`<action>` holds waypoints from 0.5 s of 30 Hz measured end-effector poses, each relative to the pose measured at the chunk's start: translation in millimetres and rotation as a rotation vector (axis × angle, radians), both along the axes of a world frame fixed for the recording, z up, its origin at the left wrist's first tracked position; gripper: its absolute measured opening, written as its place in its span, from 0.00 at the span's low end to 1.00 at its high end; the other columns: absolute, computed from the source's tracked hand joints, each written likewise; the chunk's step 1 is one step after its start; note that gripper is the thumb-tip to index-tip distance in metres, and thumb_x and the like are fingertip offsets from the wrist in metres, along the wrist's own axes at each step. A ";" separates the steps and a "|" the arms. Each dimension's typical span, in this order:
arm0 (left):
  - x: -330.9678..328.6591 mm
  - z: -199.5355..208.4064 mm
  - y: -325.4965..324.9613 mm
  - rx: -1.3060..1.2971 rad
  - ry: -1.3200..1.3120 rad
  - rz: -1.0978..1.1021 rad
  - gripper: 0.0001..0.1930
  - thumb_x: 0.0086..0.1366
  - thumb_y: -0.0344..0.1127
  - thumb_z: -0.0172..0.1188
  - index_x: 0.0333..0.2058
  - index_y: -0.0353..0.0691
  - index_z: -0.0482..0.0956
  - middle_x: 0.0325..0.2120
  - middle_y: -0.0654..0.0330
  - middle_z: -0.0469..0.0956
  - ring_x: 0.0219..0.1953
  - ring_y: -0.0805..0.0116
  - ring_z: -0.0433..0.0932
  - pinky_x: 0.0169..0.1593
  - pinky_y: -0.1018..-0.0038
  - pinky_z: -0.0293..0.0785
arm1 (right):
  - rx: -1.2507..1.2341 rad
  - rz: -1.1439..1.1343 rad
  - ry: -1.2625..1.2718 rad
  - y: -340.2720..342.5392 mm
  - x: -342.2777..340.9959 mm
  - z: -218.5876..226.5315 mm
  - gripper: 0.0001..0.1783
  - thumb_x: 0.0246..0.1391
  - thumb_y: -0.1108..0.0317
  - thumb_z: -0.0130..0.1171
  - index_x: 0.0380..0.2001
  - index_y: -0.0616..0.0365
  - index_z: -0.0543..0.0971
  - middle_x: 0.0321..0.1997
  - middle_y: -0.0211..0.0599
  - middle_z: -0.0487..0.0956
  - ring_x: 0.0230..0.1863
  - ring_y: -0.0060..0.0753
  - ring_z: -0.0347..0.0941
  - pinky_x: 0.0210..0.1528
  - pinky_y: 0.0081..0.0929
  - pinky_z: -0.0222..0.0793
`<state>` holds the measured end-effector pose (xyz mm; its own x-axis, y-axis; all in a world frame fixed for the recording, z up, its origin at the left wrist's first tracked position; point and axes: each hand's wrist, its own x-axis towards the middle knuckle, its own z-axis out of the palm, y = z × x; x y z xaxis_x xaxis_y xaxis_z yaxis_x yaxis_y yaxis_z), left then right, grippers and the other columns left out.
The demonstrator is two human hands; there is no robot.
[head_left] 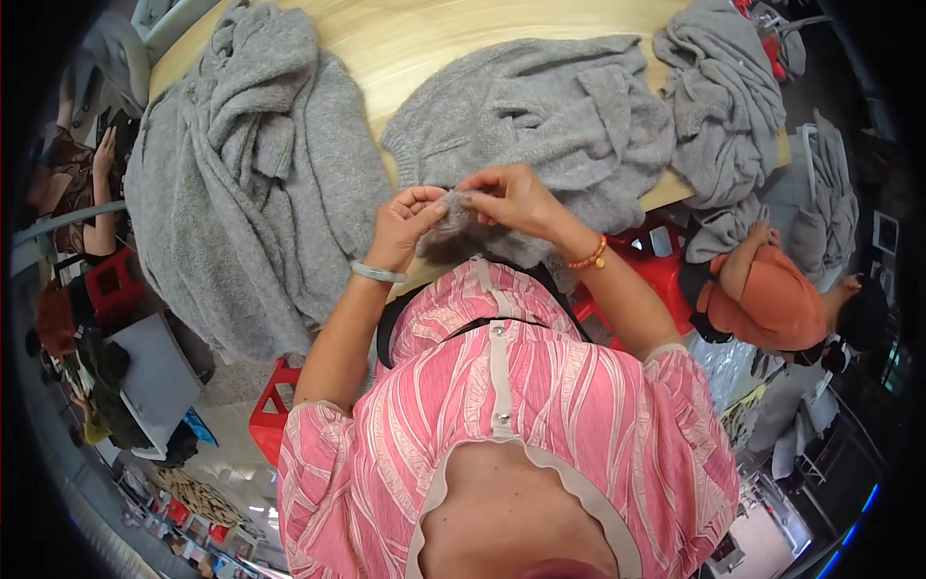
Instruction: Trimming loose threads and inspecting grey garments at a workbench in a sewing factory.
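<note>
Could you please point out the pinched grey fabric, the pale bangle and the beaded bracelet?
Pinched grey fabric [452, 216]: head view, middle of the small bunched part.
Pale bangle [378, 273]: head view, middle of its visible band.
Beaded bracelet [587, 258]: head view, on its row of beads.

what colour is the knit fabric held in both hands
The knit fabric is grey, best seen in the head view.

You are in what looks like a garment workshop: grey knitwear [256, 198] heaped along the near edge of your tabletop [386, 34], a co-worker [772, 299] by its near right corner, red plastic stools [272, 410] around.
</note>
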<state>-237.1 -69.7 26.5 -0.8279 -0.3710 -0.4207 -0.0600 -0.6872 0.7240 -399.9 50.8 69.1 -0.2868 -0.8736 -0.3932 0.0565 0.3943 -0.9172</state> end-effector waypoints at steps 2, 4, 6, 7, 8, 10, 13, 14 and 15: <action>4.3 -3.4 -5.4 -0.101 -0.065 -0.060 0.10 0.57 0.27 0.60 0.38 0.34 0.74 0.30 0.63 0.77 0.32 0.80 0.75 0.36 0.86 0.70 | 0.036 0.009 -0.041 -6.0 -2.6 6.6 0.10 0.52 0.69 0.56 0.33 0.66 0.78 0.22 0.30 0.77 0.19 0.16 0.71 0.21 0.14 0.67; 3.8 -1.7 -9.8 -0.110 -0.071 -0.049 0.10 0.57 0.27 0.60 0.39 0.34 0.74 0.30 0.64 0.77 0.30 0.80 0.74 0.35 0.86 0.70 | 0.077 0.017 -0.134 -11.1 -3.3 10.2 0.09 0.53 0.70 0.54 0.33 0.66 0.77 0.22 0.33 0.77 0.20 0.18 0.72 0.21 0.15 0.69; 1.6 0.4 -15.5 -0.120 -0.074 -0.033 0.11 0.57 0.27 0.60 0.39 0.34 0.74 0.30 0.64 0.77 0.29 0.81 0.73 0.33 0.86 0.69 | 0.076 -0.036 -0.238 -11.1 -7.5 4.1 0.09 0.53 0.70 0.54 0.34 0.66 0.77 0.23 0.33 0.77 0.20 0.18 0.73 0.22 0.15 0.69; 2.9 0.5 -19.3 -0.067 -0.063 -0.039 0.10 0.58 0.27 0.59 0.39 0.35 0.74 0.30 0.65 0.77 0.29 0.81 0.72 0.33 0.87 0.68 | 0.069 -0.084 -0.346 -11.4 -8.0 0.1 0.09 0.53 0.70 0.54 0.35 0.65 0.76 0.23 0.33 0.77 0.21 0.19 0.73 0.22 0.15 0.69; 3.0 1.0 -22.2 -0.015 -0.052 -0.045 0.10 0.58 0.26 0.59 0.40 0.36 0.74 0.30 0.66 0.76 0.29 0.82 0.72 0.32 0.87 0.68 | 0.071 -0.082 -0.346 -11.9 -8.7 -2.5 0.09 0.53 0.70 0.54 0.35 0.65 0.76 0.23 0.33 0.77 0.21 0.19 0.73 0.22 0.15 0.69; 0.7 4.2 -25.3 0.016 -0.056 -0.042 0.09 0.57 0.26 0.59 0.38 0.35 0.74 0.29 0.66 0.76 0.27 0.82 0.71 0.31 0.87 0.67 | 0.058 -0.080 -0.425 -13.7 -8.9 -7.6 0.11 0.53 0.69 0.57 0.39 0.62 0.74 0.25 0.29 0.77 0.24 0.12 0.71 0.24 0.09 0.66; -0.4 3.3 -25.4 0.016 -0.067 -0.037 0.09 0.57 0.26 0.60 0.37 0.35 0.75 0.28 0.65 0.76 0.26 0.82 0.71 0.30 0.87 0.67 | -0.009 0.078 -0.259 -13.6 -2.9 -16.7 0.15 0.51 0.69 0.60 0.41 0.62 0.73 0.28 0.28 0.77 0.27 0.11 0.70 0.28 0.10 0.66; -2.8 1.5 -25.5 -0.014 -0.072 -0.038 0.09 0.57 0.26 0.60 0.37 0.35 0.75 0.28 0.65 0.77 0.26 0.81 0.72 0.30 0.86 0.68 | -0.080 0.073 -0.139 -17.2 5.3 -22.4 0.16 0.48 0.69 0.62 0.41 0.62 0.74 0.30 0.27 0.76 0.29 0.12 0.69 0.30 0.12 0.65; -3.3 2.3 -22.2 -0.062 -0.073 -0.023 0.08 0.57 0.26 0.60 0.36 0.34 0.76 0.28 0.63 0.77 0.27 0.80 0.73 0.31 0.86 0.69 | -0.186 0.022 -0.004 -16.5 12.1 -21.8 0.10 0.44 0.68 0.61 0.30 0.62 0.77 0.22 0.27 0.75 0.26 0.13 0.66 0.27 0.18 0.63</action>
